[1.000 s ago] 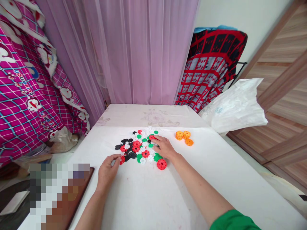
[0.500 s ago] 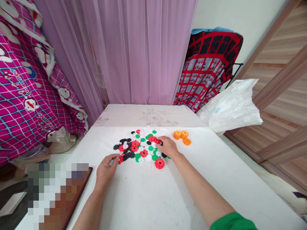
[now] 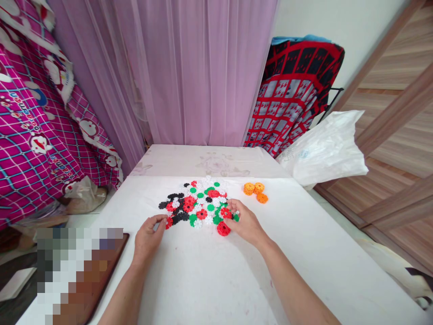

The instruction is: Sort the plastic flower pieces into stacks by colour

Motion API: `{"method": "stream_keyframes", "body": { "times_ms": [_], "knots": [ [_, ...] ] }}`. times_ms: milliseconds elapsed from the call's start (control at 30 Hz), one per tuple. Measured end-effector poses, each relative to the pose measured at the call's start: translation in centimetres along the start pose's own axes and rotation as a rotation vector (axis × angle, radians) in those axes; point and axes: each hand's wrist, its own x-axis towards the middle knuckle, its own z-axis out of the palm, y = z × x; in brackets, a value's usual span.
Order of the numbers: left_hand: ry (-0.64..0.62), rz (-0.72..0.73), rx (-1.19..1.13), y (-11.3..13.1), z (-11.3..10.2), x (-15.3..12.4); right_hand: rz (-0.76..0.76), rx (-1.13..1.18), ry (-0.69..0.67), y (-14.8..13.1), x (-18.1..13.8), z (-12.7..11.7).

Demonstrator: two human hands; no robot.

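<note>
Plastic snowflake discs in red, white, green and black lie in a loose pile on the white-covered table (image 3: 199, 275). My right hand (image 3: 248, 224) is at the pile's right side, its thumb and fingers closed on a red snowflake disc (image 3: 226, 213). Just below that disc rests a red stack of discs (image 3: 223, 229). My left hand (image 3: 149, 234) pinches the edge of another red snowflake disc (image 3: 169, 222) at the pile's lower left. Black discs (image 3: 182, 216) lie beside it. Orange discs (image 3: 249, 188) form a separate group, partly stacked, to the right.
At the left table edge lies a brown-edged flat object (image 3: 111, 271), mostly blurred out. A white plastic bag (image 3: 324, 149) stands past the right far edge. Behind the table hangs a purple curtain (image 3: 203, 72), with a pink patterned blanket (image 3: 30, 122) on the left.
My right hand has moved toward me and slightly right, bringing a red disc from the upper right of the pile. My left hand stays at its red disc.
</note>
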Motion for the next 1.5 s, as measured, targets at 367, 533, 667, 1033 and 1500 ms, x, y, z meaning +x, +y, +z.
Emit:
{"method": "stream_keyframes", "body": {
  "times_ms": [367,533,667,1033,1500],
  "knots": [
    [0.006,0.0,-0.027,0.4,-0.1,-0.1,-0.086,-0.081,-0.059,-0.2,-2.9,0.3],
    [0.0,-0.01,-0.046,0.5,0.0,-0.1,-0.09,-0.128,-0.078,-0.3,-3.2,0.4],
    [-0.001,0.002,-0.048,0.5,-0.1,-0.1,-0.113,-0.134,-0.085,-0.1,-3.2,0.2],
    [-0.002,0.017,-0.027,-0.2,0.1,0.1,0.125,-0.516,-0.033,-0.4,5.2,0.0],
    [-0.009,0.004,-0.02,-0.5,0.1,0.2,0.377,-0.534,-0.228,-2.0,12.2,2.0]
  ]
}}
